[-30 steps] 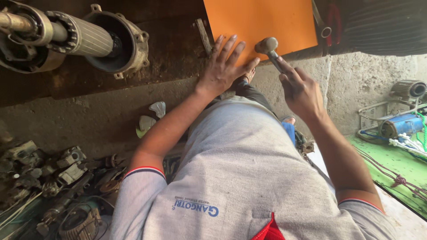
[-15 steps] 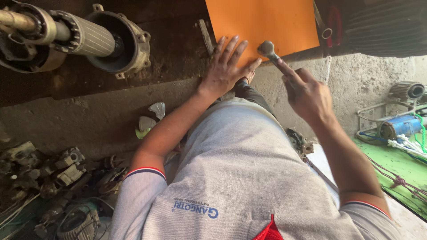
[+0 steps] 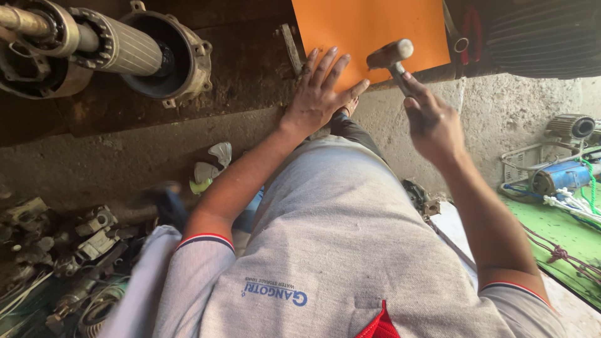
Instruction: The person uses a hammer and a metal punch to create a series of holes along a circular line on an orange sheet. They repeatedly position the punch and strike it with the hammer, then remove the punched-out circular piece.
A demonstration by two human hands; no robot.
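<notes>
Nearest the camera is the person's grey shirt (image 3: 350,250), with a small blue print low on the chest and a red patch at the bottom edge; striped cuffs end both short sleeves. Below left, a heap of dull metal scrap (image 3: 69,250) lies on the floor, with crumpled white and yellow-green wrappers (image 3: 210,169) just beyond it beside the left forearm. At the right edge a green board (image 3: 563,231) carries a blue cylinder (image 3: 563,177), white cord and reddish twine.

Farther out, the left hand (image 3: 316,100) lies flat with fingers spread, the palm at the dark bench's (image 3: 244,69) edge and the fingertips pressing on the lower left part of an orange sheet (image 3: 369,34). The sheet is a plain, unmarked rectangle lying on the bench, just ahead of both hands.

The right hand (image 3: 432,122) is raised a little right of the left, its fingers curled tight around the handle of a hammer (image 3: 391,57). The hammer's pale round head hovers over the sheet's lower edge, close to the left fingertips; whether it touches the sheet cannot be told.

Farthest left on the bench rests a ribbed motor rotor (image 3: 119,47) on its shaft, running into a round metal housing (image 3: 172,56). At the far right stands a dark ribbed casing (image 3: 538,37).
</notes>
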